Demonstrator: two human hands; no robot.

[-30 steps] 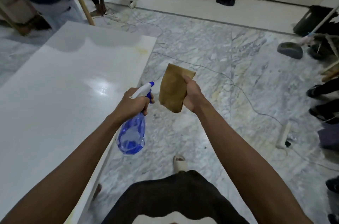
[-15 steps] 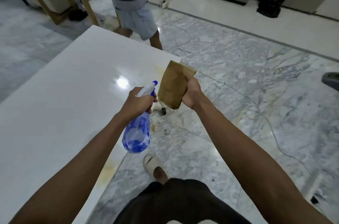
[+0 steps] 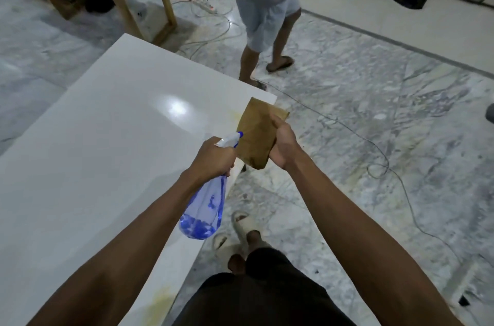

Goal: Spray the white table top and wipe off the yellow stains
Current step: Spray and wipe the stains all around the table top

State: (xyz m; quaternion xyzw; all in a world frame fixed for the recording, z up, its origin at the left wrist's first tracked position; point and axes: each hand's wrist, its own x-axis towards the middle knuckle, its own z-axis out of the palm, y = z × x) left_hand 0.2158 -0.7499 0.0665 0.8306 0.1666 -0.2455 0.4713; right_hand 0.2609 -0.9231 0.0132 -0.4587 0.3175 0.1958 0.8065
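Filling the left half of the frame, the white table top (image 3: pixel 107 152) carries two yellow stains: one near its far right corner (image 3: pixel 235 114), just left of the cloth, and one at the near edge in the lower centre (image 3: pixel 157 304). The blue spray bottle (image 3: pixel 205 208) hangs tilted over the table's right edge, nozzle aimed up-frame toward the far stain, probably readied for a first squirt. The left hand (image 3: pixel 213 157) is curled round the bottle's neck with a finger at the trigger. The brown cloth (image 3: pixel 258 133), folded flat, is pinched by the right hand (image 3: pixel 284 145) and held clear of the nozzle, likely kept dry for wiping.

Against half a second ago, more of the table shows, the near stain sits lower in frame, and the bystander in grey shorts (image 3: pixel 267 13) has shifted right.
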